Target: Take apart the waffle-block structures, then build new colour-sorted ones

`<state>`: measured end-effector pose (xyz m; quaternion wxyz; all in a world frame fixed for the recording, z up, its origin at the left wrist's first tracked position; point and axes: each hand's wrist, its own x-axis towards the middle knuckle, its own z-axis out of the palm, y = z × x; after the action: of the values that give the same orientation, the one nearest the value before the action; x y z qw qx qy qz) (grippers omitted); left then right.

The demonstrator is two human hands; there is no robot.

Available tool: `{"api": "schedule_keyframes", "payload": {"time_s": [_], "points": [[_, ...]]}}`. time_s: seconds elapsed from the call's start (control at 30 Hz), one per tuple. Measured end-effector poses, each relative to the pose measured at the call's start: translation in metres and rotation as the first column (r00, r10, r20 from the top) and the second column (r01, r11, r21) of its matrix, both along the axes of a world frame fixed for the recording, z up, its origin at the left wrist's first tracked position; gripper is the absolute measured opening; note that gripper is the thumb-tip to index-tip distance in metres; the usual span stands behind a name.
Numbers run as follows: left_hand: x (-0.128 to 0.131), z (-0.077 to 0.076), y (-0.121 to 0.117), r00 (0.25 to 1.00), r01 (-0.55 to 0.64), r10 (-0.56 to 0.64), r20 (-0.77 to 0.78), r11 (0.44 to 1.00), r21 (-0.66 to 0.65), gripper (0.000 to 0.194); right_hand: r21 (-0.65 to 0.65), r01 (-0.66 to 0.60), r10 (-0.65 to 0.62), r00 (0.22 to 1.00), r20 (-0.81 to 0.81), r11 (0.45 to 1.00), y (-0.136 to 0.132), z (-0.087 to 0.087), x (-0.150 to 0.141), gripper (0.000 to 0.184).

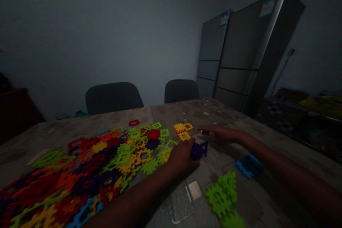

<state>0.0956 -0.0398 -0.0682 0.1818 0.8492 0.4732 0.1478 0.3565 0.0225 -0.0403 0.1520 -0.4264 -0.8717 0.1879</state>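
My left hand (182, 157) is closed around a dark blue interlocking piece (199, 149) just above the table. My right hand (219, 134) lies flat on the table with its fingers stretched out toward a small group of yellow pieces (183, 130). A big heap of red, green, yellow and blue plastic pieces (88, 164) covers the table to the left of both hands. A green built-up piece (223, 196) lies near my left forearm, and a light blue piece (248, 165) sits beside my right forearm.
The patterned table (171, 112) runs to the far edge, where two dark chairs (113, 97) stand. A tall grey refrigerator (240, 53) is at the back right. A cluttered side surface (307, 114) lies to the right. The room is dim.
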Motion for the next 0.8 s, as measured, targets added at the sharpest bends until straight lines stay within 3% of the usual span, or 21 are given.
{"api": "schedule_keyframes", "payload": {"time_s": [0.1,0.2,0.37,0.5,0.8], "points": [[-0.008,0.004,-0.001,0.999,0.02,-0.019,0.041,1.0,-0.009,0.085,0.0,0.066,-0.066,0.997,0.025,0.998,0.009,0.018,0.032,0.055],[-0.021,0.009,-0.007,0.995,0.03,-0.03,0.1,1.0,0.009,0.079,0.016,0.156,-0.156,0.986,0.056,0.988,0.016,0.021,0.06,0.049],[-0.056,0.017,-0.028,0.983,0.042,-0.049,0.175,0.998,0.043,0.069,0.008,0.203,-0.202,0.969,0.14,0.979,0.022,-0.01,0.073,0.048],[-0.087,0.02,-0.047,0.968,0.067,-0.076,0.241,0.997,0.045,0.062,0.011,0.233,-0.23,0.951,0.208,0.972,0.032,-0.031,0.068,0.036],[-0.115,0.014,-0.065,0.969,0.04,-0.049,0.242,0.998,0.042,0.053,0.056,0.239,-0.245,0.935,0.257,0.97,0.036,-0.048,0.065,0.029]]}}
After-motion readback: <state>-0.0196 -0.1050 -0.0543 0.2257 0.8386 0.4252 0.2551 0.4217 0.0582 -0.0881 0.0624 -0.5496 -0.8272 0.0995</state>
